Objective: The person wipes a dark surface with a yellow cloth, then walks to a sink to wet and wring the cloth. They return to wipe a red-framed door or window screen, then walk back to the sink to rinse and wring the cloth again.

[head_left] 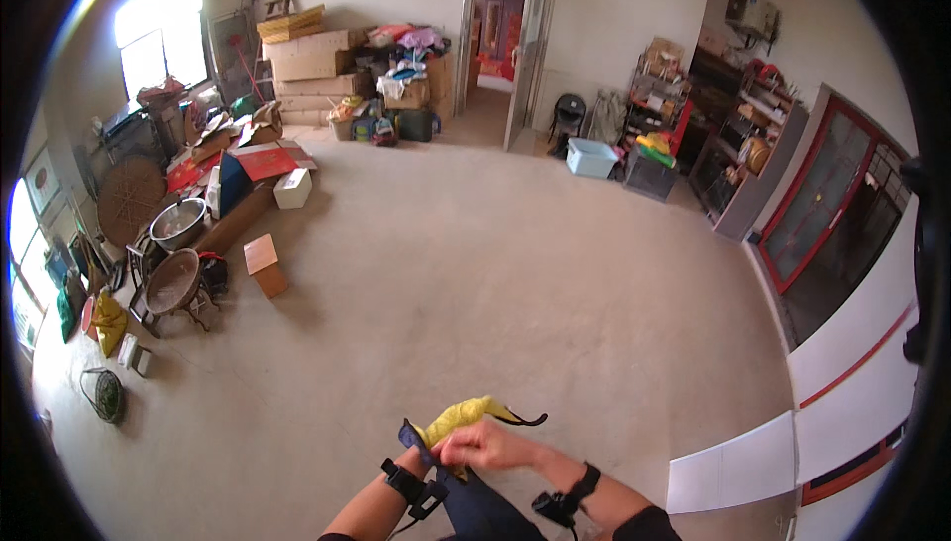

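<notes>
A yellow fabric covering, apparently a work glove (459,416), encloses my left hand (446,426). It has a dark blue cuff (413,437) at the wrist. The fingers inside are hidden, so their pose is unclear. From the glove's far end a thin black curved piece (529,418) sticks out to the right; I cannot tell what it is. My right hand (483,446), bare and slightly blurred, has its fingers bent and closed at the cuff, against the left wrist. Black straps with small devices sit around both forearms, the left device (416,487) and the right device (557,504).
Concrete floor (475,273) spreads ahead. At left stand a wooden box (266,266), a round woven tray (172,281), a metal basin (178,224) and a wire basket (104,396). Cardboard boxes (312,58) are stacked behind. A doorway, a blue tub (591,158) and shelves (750,147) lie beyond.
</notes>
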### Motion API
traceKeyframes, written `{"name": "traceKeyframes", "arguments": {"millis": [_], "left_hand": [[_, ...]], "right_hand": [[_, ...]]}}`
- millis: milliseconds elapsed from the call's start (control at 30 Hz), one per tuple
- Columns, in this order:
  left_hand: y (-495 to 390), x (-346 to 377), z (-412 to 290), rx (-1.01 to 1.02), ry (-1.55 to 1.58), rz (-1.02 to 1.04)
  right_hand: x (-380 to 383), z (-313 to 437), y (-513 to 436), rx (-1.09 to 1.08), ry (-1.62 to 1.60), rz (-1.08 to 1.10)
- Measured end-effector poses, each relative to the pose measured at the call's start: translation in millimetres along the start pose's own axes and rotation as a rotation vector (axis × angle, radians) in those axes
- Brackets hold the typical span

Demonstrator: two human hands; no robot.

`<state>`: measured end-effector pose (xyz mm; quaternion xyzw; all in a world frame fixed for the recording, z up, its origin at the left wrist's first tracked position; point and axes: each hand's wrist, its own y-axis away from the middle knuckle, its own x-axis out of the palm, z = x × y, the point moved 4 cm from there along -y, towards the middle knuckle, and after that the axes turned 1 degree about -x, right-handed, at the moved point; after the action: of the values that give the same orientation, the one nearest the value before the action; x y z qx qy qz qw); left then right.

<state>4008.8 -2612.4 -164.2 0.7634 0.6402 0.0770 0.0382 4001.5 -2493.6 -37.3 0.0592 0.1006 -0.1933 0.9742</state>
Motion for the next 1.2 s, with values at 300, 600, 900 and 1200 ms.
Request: {"name": "traceKeyframes", "arguments": {"millis": [300, 600, 900, 1200], "left_hand": [[-112, -105, -178, 0.434, -1.233, -0.062], [-283, -195, -156, -0.024, 0.202, -0.328], [-494, -209, -155, -0.371, 0.936, -0.283], [-721, -302, -163, -0.025, -0.377, -0.303]], "right_hand": [[-177, -42, -174, 0.195, -1.035, -0.524], [-290, -68, -384, -0.002, 0.001, -0.672], [-511, -85, -447, 0.09, 0.928, -0.685], [-619, -240, -532, 0.691, 1.594, 0.018]]}}
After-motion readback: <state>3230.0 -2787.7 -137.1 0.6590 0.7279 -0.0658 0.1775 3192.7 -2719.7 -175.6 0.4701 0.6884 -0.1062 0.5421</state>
